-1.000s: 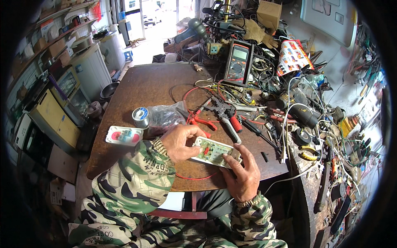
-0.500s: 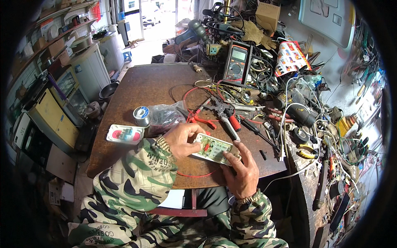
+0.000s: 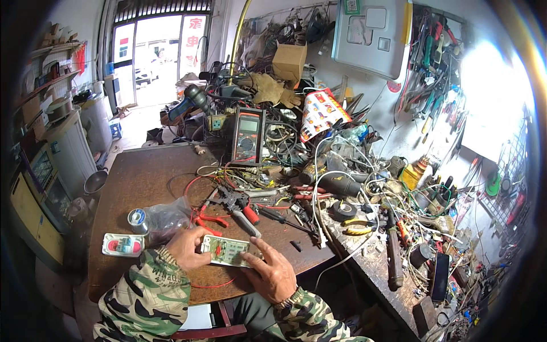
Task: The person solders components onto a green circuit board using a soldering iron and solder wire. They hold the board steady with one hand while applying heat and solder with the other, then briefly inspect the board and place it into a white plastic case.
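Note:
A white plastic case with a circuit board in it is held over the near part of the table. My left hand is closed on its left end, thumb along the near edge. My right hand grips the right end, fingertips on the board's face. Just beyond lie red-handled pliers and a wire stripper with grey and red handles. By my left forearm are a white case half with pink inside, a solder spool and a clear plastic bag.
A multimeter stands at the table's far right among tangled wires. Tools and cables crowd the side bench, including black tape and yellow-handled pliers. A red wire runs beneath the board. Hand tools hang on the right wall.
The view has turned right and upward, so everything appears further left and the right wall shows more. Both hands keep hold of the circuit board case, with little visible change in grip.

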`<state>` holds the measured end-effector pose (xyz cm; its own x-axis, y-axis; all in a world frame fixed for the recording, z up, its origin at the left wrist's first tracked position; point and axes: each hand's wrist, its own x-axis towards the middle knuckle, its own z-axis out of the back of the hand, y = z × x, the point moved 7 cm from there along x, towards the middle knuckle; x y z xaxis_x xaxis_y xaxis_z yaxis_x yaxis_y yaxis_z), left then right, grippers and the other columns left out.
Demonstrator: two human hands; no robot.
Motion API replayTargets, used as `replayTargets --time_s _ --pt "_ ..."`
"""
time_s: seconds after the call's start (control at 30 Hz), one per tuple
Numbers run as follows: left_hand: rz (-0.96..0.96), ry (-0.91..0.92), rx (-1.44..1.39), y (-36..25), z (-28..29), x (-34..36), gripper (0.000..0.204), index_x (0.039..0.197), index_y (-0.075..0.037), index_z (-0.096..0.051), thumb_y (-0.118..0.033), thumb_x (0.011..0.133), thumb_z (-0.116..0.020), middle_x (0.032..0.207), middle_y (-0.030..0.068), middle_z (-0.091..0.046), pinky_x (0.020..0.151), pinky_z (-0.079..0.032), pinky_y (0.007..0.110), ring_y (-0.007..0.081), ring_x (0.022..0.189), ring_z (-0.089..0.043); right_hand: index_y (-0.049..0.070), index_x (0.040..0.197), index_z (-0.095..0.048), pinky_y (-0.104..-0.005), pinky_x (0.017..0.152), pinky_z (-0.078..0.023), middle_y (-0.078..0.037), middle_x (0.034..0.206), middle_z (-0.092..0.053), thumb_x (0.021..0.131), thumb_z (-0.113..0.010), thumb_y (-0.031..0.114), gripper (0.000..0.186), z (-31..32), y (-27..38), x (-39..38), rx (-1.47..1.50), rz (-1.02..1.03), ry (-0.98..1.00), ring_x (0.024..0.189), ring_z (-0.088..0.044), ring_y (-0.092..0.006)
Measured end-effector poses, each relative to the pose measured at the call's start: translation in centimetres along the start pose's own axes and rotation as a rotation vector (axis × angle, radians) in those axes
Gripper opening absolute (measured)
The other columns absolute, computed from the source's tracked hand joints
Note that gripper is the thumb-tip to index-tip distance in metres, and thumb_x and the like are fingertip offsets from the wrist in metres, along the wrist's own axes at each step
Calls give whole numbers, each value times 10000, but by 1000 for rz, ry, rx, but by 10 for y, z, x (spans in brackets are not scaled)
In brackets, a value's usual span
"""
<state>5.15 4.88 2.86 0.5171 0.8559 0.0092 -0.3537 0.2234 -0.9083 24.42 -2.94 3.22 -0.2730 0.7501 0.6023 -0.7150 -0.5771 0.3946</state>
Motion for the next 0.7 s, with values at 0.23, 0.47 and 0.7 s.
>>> replayTargets --time_s 0.23,0.47,0.7 --pt "-120 -63 -34 29 0 9 433 1253 13 -567 -87 850 -690 1008 114 -717 792 -560 313 143 900 -695 110 1176 -712 -445 918 -539 -213 1370 -580 744 -806 88 443 -6 -4 -1 54 -17 -82 1132 -640 -384" --pt "-3 -52 106 10 0 3 438 1265 33 -557 -3 834 -624 1019 146 -731 836 -554 313 152 948 -702 161 1144 -739 -424 894 -535 -183 1368 -589 744 -824 120 411 -5 1 0 -59 -20 -71 1130 -630 -344" --pt "-44 -82 46 10 1 2 422 1245 29 -558 1 829 -629 977 124 -723 823 -552 302 141 929 -699 157 1147 -734 -431 904 -533 -194 1367 -587 740 -828 114 420 -4 2 1 -46 -22 -63 1144 -625 -354"
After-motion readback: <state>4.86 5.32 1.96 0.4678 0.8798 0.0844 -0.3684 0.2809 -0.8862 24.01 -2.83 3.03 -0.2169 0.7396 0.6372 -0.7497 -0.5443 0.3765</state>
